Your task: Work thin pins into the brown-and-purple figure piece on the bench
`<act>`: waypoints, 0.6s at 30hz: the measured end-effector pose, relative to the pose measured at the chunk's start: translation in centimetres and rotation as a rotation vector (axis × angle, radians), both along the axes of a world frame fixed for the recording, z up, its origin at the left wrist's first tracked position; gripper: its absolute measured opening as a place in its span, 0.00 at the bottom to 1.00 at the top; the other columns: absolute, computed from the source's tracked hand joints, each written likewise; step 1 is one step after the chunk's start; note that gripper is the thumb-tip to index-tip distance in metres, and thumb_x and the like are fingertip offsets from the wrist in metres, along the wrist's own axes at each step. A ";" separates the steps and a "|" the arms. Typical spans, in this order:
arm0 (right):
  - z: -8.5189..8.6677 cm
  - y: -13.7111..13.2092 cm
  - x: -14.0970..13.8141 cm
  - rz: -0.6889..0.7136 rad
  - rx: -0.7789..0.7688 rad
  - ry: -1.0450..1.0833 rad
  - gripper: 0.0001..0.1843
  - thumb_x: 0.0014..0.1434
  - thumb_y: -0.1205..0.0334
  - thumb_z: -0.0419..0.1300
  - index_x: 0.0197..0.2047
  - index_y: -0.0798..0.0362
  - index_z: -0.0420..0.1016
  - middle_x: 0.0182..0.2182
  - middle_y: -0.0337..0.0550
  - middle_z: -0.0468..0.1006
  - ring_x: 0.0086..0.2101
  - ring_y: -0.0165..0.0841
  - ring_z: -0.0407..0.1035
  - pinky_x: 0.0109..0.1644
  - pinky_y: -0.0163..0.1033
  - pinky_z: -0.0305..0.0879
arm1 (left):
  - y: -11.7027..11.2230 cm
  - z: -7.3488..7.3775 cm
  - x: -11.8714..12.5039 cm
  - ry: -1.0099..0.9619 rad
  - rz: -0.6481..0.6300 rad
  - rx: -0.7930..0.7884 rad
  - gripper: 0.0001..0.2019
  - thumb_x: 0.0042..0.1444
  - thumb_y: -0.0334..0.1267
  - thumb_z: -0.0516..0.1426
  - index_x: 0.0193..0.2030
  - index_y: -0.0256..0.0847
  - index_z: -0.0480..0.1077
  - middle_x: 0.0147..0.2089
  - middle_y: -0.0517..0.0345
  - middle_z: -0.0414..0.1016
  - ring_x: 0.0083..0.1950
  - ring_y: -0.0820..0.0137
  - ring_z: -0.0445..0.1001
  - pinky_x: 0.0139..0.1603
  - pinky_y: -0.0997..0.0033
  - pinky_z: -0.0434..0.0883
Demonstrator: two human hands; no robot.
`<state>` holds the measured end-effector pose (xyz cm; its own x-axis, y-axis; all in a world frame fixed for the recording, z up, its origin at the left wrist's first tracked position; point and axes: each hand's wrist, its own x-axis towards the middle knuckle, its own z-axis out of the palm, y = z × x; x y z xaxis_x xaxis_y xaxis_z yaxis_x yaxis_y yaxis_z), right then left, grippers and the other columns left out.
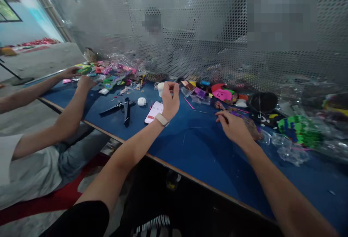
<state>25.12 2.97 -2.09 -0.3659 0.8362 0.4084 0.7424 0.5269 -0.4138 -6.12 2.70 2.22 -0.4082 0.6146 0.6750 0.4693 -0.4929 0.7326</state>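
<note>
My left hand [170,99] is raised over the blue table [206,150], its fingers curled in a pinch near a small white cup [161,89]; what it pinches is too small to make out. A pale band sits on that wrist. Just under it lies a phone [153,112] with a lit screen. My right hand [233,126] rests palm down on the table with fingers spread, its fingertips beside small purple and brown craft pieces [231,110].
A co-worker's two arms [67,113] reach onto the table at the left among coloured clay packets [108,73]. Black pliers [123,107] and a white earbud case [141,101] lie near the phone. Clay figures, a black bowl [262,102], plastic bags and a perforated metal screen [190,30] line the back.
</note>
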 end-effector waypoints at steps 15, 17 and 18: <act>3.1 -3.0 -1.5 -0.154 0.331 -0.038 0.39 0.69 0.60 0.63 0.81 0.48 0.61 0.76 0.66 0.66 0.78 0.72 0.55 0.75 0.82 0.60 | -0.1 -1.7 1.3 0.171 -0.285 -0.065 0.14 0.83 0.52 0.53 0.47 0.48 0.67 0.43 0.52 0.77 0.44 0.63 0.78 0.47 0.58 0.78; 3.0 -2.8 -1.5 -0.122 0.275 -0.084 0.37 0.71 0.60 0.61 0.80 0.47 0.63 0.74 0.64 0.70 0.77 0.69 0.58 0.76 0.82 0.58 | -0.7 -1.7 1.8 0.231 -0.366 -0.080 0.12 0.82 0.48 0.54 0.47 0.47 0.68 0.44 0.53 0.78 0.44 0.63 0.79 0.48 0.57 0.79; 2.9 -2.6 -1.6 -0.104 0.247 -0.102 0.32 0.73 0.59 0.59 0.78 0.48 0.67 0.71 0.64 0.74 0.74 0.67 0.63 0.77 0.80 0.58 | -0.9 -1.7 2.0 0.240 -0.396 -0.079 0.11 0.82 0.47 0.54 0.46 0.47 0.69 0.44 0.53 0.79 0.44 0.64 0.79 0.49 0.58 0.79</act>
<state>23.56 0.32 0.81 -0.3328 0.7514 0.5698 0.8290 0.5211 -0.2030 -4.10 1.80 0.50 0.0297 0.7446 0.6668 0.4169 -0.6155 0.6688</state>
